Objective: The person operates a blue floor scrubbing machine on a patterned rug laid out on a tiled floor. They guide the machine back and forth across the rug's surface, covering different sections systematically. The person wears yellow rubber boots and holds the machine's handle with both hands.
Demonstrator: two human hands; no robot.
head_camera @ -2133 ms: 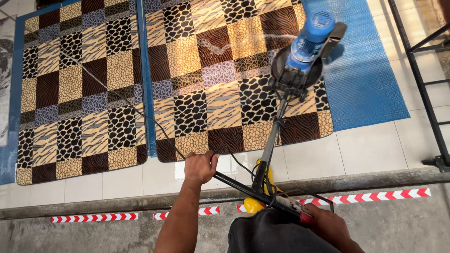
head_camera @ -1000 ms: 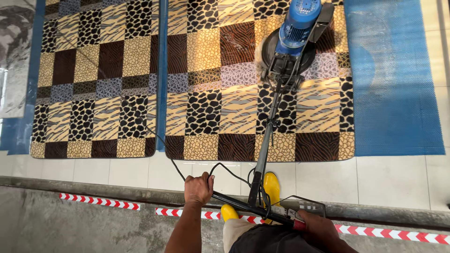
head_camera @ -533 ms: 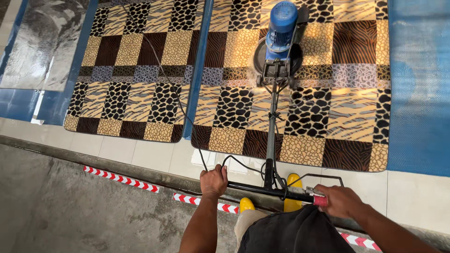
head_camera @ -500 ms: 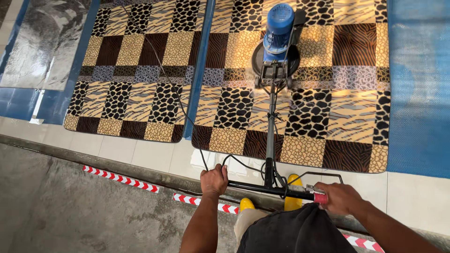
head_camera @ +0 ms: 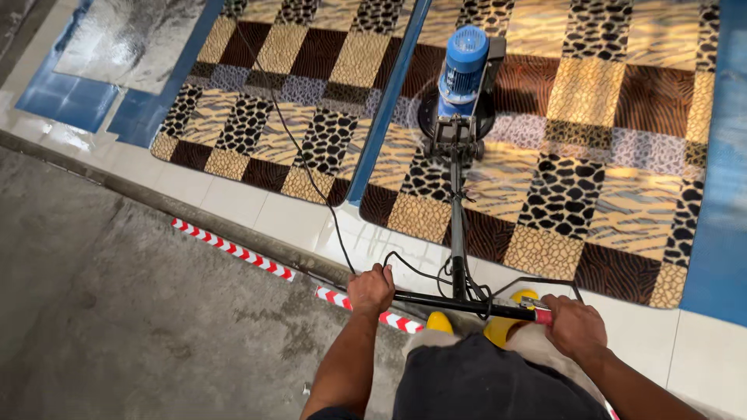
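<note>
At the near end of the floor scrubbing machine (head_camera: 459, 117), the left hand (head_camera: 371, 288) is wrapped around the black handlebar (head_camera: 459, 304); the right hand (head_camera: 574, 325) is clenched on the bar's red-tipped end; the machine's blue motor and round base sit on the right-hand animal-print carpet (head_camera: 591, 148), beyond the handlebar; its black cable (head_camera: 299, 148) trails left of the shaft across the second patchwork carpet (head_camera: 288, 101); yellow boots (head_camera: 510, 311) stand just under the handlebar.
</note>
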